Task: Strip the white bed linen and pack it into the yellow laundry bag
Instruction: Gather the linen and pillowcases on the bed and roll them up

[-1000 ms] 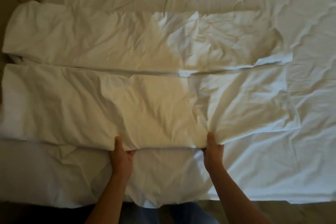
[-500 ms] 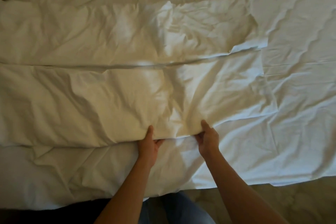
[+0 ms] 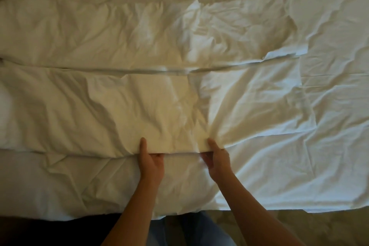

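Down on the bed we see the white bed linen folded into long bands that run off the left edge, so its far end is cut off. Our left hand pinches the near fold, thumb on top and fingers tucked out of sight beneath the cloth. Our right hand pinches the same edge just beside it, thumb on top, fingertips likewise hidden underneath. A second folded band lies behind the first. Under both lies a flat bottom sheet, creased. Below the bed edge we make out only dim blue trousers and brown floor.
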